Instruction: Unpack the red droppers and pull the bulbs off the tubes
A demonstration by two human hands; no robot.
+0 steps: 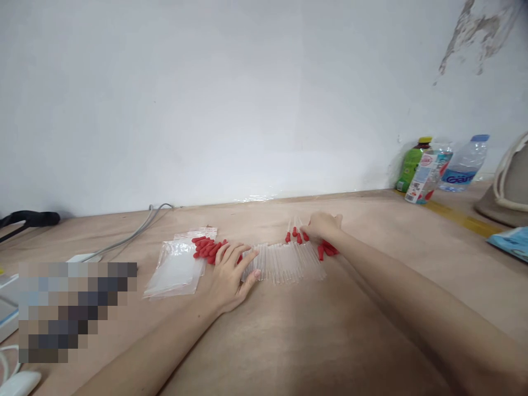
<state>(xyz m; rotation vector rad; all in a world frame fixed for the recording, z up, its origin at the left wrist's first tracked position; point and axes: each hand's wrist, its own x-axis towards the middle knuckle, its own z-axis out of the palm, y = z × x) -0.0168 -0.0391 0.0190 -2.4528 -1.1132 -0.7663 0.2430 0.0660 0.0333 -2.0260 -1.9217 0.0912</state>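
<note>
A row of clear glass tubes (284,263) lies side by side on the brown table (313,341). My left hand (231,275) rests flat at the row's left end, fingers spread and touching the tubes. Just behind its fingers sits a heap of red rubber caps (205,247). My right hand (324,226) reaches to the row's far right, fingers curled over several red-capped tubes (296,235); what it grips is hidden. More red caps (328,250) lie under that wrist.
A stack of clear plastic bags (177,267) lies left of the caps. Grey cables (132,234) run along the back left. Three bottles (429,170) stand at the back right near a beige bag (509,187). A blurred patch covers the left edge.
</note>
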